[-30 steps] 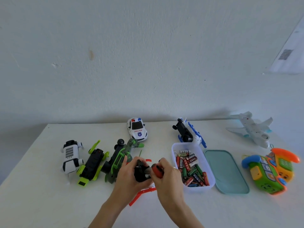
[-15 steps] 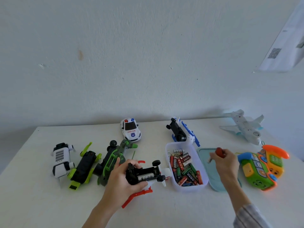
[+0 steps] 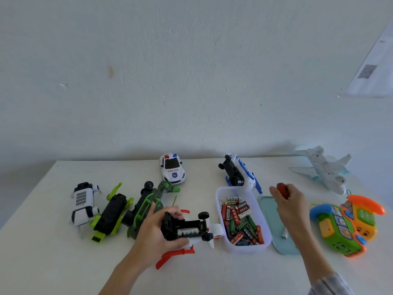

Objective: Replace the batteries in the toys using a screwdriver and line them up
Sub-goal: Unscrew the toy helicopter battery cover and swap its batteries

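Holding the upturned black-and-white plastic toy helicopter with red rotor blades (image 3: 187, 228) just above the white table (image 3: 212, 273), near its front edge, the left hand (image 3: 157, 231) wraps the black underside, thumb along the near side and fingers (image 3: 176, 211) curled over the far side; battery bay faces up and appears uncovered, one cell visible inside; judged step: cover off, cells to be swapped.

Right hand (image 3: 291, 205) closed round the red-handled screwdriver (image 3: 282, 190), raised over the pale teal flat lid (image 3: 274, 226); shaft hidden behind the hand; a small pale piece on the lid, too small to identify.

Handling judgement: light, stiff moulded plastic; thin rotor blades, wheels and tail look fragile; hold by the chassis body, not by blades; smooth shell may slip while pressing cells against springs, so brace against the table.

Clear plastic tub of mixed batteries (image 3: 242, 220) just right of the helicopter, touching the lid's edge or nearly so.

Outward: green skeletal toy (image 3: 148, 207), black-and-lime toy (image 3: 110, 216), white robot dog (image 3: 84, 201) in a row at left; white police car (image 3: 172, 169) and overturned blue-white toy (image 3: 238, 173) behind; white plastic aeroplane (image 3: 323, 167) and green-orange toy phone (image 3: 346, 224) at right.
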Motion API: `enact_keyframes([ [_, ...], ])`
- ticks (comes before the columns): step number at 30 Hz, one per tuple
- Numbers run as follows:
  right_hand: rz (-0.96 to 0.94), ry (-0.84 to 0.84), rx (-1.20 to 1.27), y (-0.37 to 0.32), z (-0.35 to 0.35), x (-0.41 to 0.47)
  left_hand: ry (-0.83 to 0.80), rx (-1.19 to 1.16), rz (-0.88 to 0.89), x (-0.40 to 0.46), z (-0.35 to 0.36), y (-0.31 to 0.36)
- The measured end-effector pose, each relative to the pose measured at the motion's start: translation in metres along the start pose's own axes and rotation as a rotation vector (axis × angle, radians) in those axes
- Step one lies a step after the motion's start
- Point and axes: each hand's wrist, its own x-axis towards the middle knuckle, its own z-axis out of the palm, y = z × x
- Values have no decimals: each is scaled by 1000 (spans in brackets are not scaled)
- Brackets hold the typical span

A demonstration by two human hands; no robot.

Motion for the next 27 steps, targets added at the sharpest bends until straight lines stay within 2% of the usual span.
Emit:
enact_keyframes([
  [2,-136,-42,154,-42,1,-15,-5,0,-42,0,-1,-1],
  [5,-341,-106,257,-92,8,-49,-5,32,-67,-3,-3,-2],
  [9,-390,-406,418,-119,35,-79,10,26,-94,-1,-5,-5],
  [13,-509,-603,277,-121,63,-92,-36,118,-85,-1,0,-4],
  [18,-652,-654,144,-128,80,-98,-46,162,-105,-1,-2,1],
  [22,-719,-703,66,-131,88,-100,-71,96,-129,-1,-3,6],
  [27,-809,-881,-28,-141,89,-99,-81,52,-179,0,-4,6],
])
